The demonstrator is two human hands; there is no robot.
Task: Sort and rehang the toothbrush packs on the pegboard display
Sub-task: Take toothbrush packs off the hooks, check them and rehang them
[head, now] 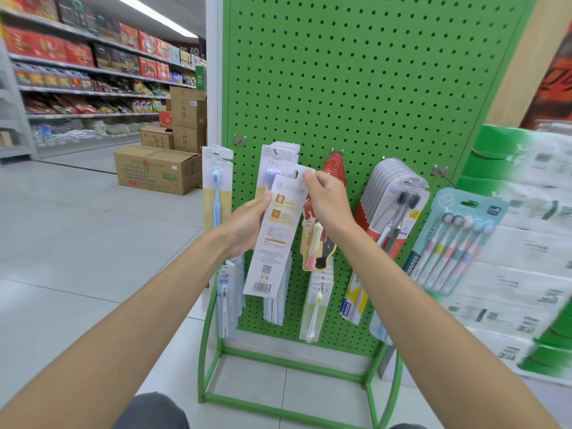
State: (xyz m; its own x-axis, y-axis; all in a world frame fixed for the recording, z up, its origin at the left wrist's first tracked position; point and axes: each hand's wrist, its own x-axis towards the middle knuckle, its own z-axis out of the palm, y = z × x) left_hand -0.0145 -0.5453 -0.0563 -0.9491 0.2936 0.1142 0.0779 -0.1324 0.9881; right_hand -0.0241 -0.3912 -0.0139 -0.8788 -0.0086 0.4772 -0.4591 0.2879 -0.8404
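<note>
A white toothbrush pack (272, 239) faces me with its printed back and barcode. My left hand (247, 224) grips its left edge at mid-height. My right hand (325, 196) pinches its top right corner beside the hang hole. The pack is held in front of a stack of like packs (280, 156) hanging on the green pegboard (356, 72). Other packs hang on hooks: a blue-brush pack (216, 187) at the left edge, red packs (335, 164), black-bristle packs (396, 196) and a multi-brush pack (458, 239) at the right. Lower hooks carry more packs (318, 301).
An empty hook (240, 139) sits upper left on the board and another (441, 171) at the right. The board stands on a green frame (278, 400) on a tiled floor. Cardboard boxes (158, 168) lie at the left; bundled tissue packs (520, 243) crowd the right.
</note>
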